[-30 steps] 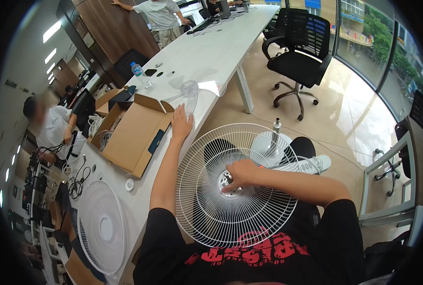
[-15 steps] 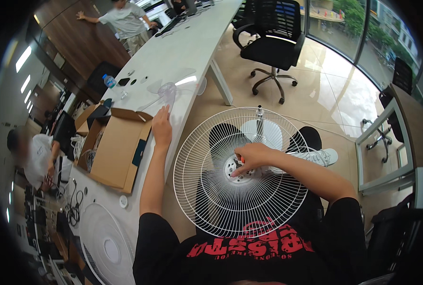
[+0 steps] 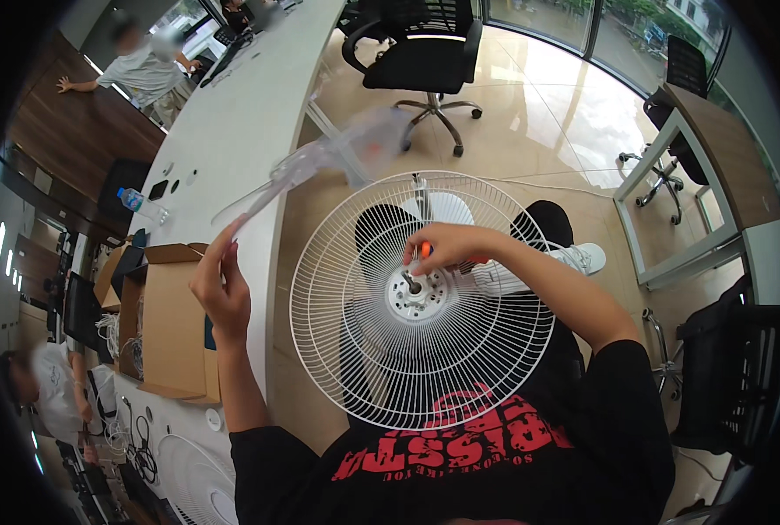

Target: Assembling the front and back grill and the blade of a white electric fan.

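Observation:
My left hand [image 3: 221, 287] pinches one edge of a clear plastic fan blade [image 3: 324, 159], which hangs tilted over the table edge and is blurred by motion. In front of me the round white wire fan guard [image 3: 330, 354] stands on its upright pole, over my legs. At its centre is a white hub plate with the metal motor shaft [image 3: 414, 288]. My right hand [image 3: 449, 245] is closed just above the shaft. A small orange thing [image 3: 426, 250] shows at its fingers; its kind is partly hidden.
On the white table [image 3: 241, 114] at left are an open cardboard box [image 3: 175, 337], a water bottle [image 3: 140, 206], a phone [image 3: 158, 190], cables and a second guard [image 3: 193, 477]. A black office chair [image 3: 416, 66] stands ahead. Two people are at the left.
My left hand has lifted the clear fan blade off the table and brought it toward the guard. My right hand has risen slightly from the hub, uncovering the shaft. The view has turned right.

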`<action>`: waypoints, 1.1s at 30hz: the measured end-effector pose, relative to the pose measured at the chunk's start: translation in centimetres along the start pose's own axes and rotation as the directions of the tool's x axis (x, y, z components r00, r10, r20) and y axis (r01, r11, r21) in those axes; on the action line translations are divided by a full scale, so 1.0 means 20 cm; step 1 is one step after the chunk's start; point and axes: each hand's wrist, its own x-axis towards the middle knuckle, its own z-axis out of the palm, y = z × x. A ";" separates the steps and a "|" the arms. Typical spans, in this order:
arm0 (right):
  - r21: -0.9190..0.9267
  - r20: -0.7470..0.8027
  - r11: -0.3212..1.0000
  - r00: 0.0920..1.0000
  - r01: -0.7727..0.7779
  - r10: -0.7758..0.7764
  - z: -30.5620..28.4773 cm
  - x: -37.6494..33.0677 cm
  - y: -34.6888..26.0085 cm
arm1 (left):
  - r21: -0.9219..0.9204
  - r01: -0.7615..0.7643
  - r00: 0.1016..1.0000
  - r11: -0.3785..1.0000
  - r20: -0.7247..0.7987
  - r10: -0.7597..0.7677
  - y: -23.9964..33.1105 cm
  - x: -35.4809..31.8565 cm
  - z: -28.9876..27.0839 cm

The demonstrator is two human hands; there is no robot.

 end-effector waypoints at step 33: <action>-0.192 -0.195 0.976 0.979 -0.102 0.064 0.07 0.03 -0.13 | -0.484 0.021 0.226 0.875 0.854 0.468 0.57 -0.02 -0.25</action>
